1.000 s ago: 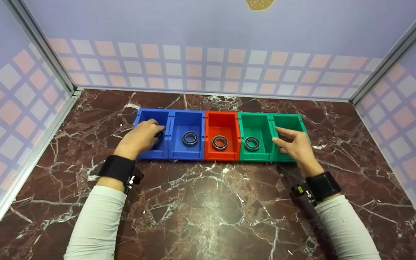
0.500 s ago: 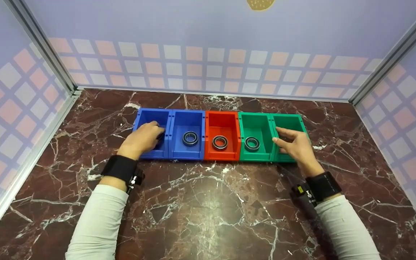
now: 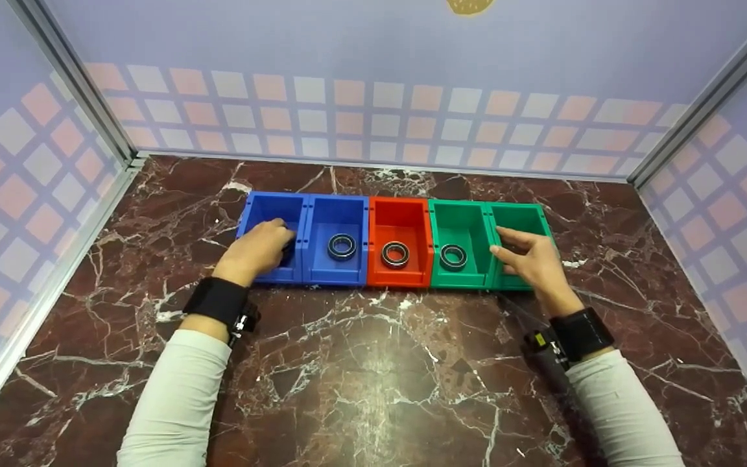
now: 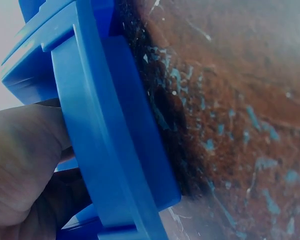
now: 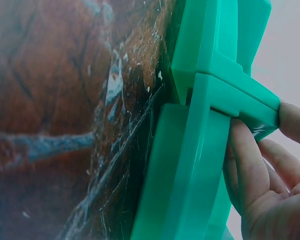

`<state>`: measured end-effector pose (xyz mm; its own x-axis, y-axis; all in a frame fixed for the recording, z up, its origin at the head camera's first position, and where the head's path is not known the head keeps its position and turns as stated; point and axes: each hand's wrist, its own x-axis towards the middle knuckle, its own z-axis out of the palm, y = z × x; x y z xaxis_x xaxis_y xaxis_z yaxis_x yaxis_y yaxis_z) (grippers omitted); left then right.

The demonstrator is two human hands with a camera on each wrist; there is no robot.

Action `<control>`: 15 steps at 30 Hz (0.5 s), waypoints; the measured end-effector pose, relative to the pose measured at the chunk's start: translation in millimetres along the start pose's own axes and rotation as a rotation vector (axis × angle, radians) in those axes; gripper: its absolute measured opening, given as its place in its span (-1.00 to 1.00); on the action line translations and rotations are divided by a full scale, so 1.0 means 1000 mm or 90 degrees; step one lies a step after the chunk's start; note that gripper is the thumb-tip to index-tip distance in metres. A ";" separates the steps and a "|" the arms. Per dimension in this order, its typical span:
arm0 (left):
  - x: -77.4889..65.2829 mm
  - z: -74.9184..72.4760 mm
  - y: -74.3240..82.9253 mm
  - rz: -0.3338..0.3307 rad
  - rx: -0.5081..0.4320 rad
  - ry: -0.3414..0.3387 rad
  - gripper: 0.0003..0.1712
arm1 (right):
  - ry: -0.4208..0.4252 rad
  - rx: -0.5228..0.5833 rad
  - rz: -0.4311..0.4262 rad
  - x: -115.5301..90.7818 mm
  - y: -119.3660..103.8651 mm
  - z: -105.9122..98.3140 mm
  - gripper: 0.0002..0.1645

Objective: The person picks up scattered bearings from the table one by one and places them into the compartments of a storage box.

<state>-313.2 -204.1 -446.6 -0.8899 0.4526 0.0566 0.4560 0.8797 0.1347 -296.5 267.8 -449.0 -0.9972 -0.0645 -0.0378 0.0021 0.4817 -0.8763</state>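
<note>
My left hand (image 3: 253, 253) reaches down into the leftmost blue bin (image 3: 276, 203), its fingers curled around a dark bearing (image 3: 288, 247) that is mostly hidden under them. In the left wrist view, the thumb and fingers go in behind the blue front wall (image 4: 97, 135). My right hand (image 3: 535, 263) is over the rightmost green bin (image 3: 516, 217), thumb and fingers extended and touching the divider next to the other green bin (image 3: 461, 217). No object shows between those fingers in the right wrist view, where the green wall (image 5: 200, 170) stands close by.
The bins form one row on a marbled table (image 3: 360, 363). One bearing (image 3: 342, 247) lies in the second blue bin, another bearing (image 3: 395, 255) in the red bin (image 3: 399, 211), a third bearing (image 3: 453, 257) in the inner green bin. Patterned panels (image 3: 386, 117) enclose the back and sides.
My left hand has shifted slightly to the right and lower within the leftmost blue bin, covering more of the bearing. The right hand and the other bearings stay in place.
</note>
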 end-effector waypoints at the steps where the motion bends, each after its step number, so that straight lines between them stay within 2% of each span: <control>1: 0.000 0.000 0.000 0.000 0.000 -0.002 -0.74 | 0.000 0.000 0.001 0.000 0.000 0.000 -0.34; 15: -0.001 -0.001 0.003 -0.013 0.005 -0.009 -0.79 | -0.005 -0.006 0.017 -0.001 -0.003 -0.001 -0.33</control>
<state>-310.7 -202.0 -445.5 -0.8990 0.4361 0.0394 0.4374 0.8902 0.1272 -295.1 267.9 -446.0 -0.9962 -0.0581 -0.0646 0.0279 0.4909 -0.8708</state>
